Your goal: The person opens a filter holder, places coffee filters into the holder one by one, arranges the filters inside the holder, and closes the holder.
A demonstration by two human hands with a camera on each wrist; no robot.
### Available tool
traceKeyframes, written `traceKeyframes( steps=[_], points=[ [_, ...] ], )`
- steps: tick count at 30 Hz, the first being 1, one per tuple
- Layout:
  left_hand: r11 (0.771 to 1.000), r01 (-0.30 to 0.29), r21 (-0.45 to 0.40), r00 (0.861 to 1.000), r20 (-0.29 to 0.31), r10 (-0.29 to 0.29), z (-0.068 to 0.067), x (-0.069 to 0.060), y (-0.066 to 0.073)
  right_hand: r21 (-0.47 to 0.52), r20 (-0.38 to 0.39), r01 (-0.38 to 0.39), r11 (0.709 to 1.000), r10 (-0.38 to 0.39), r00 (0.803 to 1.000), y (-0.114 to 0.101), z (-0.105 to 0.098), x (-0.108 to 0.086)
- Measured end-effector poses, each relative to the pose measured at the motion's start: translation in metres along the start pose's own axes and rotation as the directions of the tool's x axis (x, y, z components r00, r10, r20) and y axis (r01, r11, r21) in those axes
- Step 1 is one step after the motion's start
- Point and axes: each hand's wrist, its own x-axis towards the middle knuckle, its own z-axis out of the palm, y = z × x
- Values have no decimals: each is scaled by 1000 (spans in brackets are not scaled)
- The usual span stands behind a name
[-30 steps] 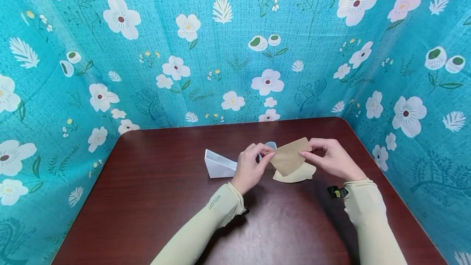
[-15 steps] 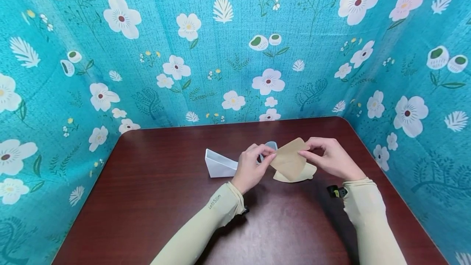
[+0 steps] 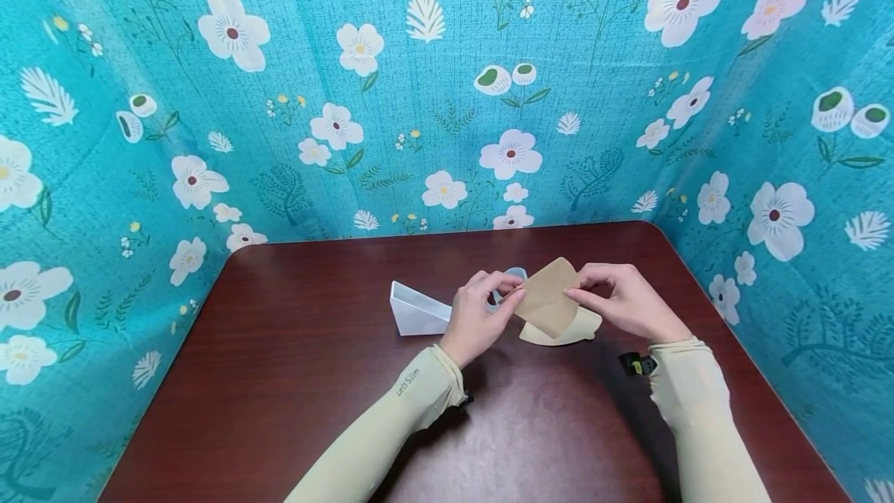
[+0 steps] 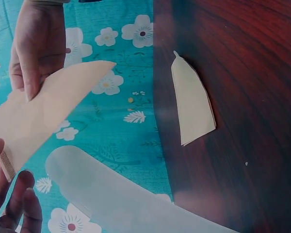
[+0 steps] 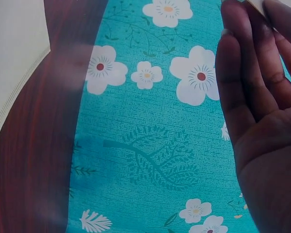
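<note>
Between the two hands a tan paper piece (image 3: 550, 300), like a cone filter, is held above the table. The left hand (image 3: 480, 315) pinches its left corner, and the right hand (image 3: 628, 300) pinches its right edge between thumb and fingers. In the left wrist view the paper (image 4: 53, 102) shows a crimped seam near the left fingertips. Below it on the table lies a pale paper stack (image 3: 569, 330), also in the left wrist view as a cream stack (image 4: 193, 102). In the right wrist view the right hand (image 5: 266, 92) holds a thin edge.
A white angled holder (image 3: 419, 313) stands left of the left hand, its right end hidden. Behind the hands is a translucent bluish object (image 3: 515, 273), partly covered. The dark red table (image 3: 314, 379) meets a blue flowered curtain (image 3: 391, 99) at the back and sides.
The held paper has turned between the fingers, its upper corner shifting left and its lower corner shifting right. Both hands keep their pinch and have barely moved.
</note>
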Motion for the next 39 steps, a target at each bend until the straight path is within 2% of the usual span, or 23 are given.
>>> traceKeyframes(
  steps=[11, 17, 27, 35, 39],
  points=[
    [1000, -7, -3, 1000, -8, 7, 0, -1, 0, 10, -41, 19, 1000, -18, 999, -5, -2, 1],
    [1000, -2, -6, 999, -35, 2, 0, -2, 0, 11, -13, -6, 1000, 6, 1000, -2, 2, -1],
    [1000, 2, -9, 1000, -30, -3, 0, -1, 2, -17, -18, 30, 999, -30, 999, -2, 2, -1],
    [1000, 13, -5, 1000, -17, -13, 2, -5, 0, 41, -86, 45, 998, -41, 995, -7, 2, 1],
    [1000, 9, -10, 1000, -12, -9, 3, -5, 1, 40, -83, 55, 998, -52, 995, -9, 1, 1]
  ],
)
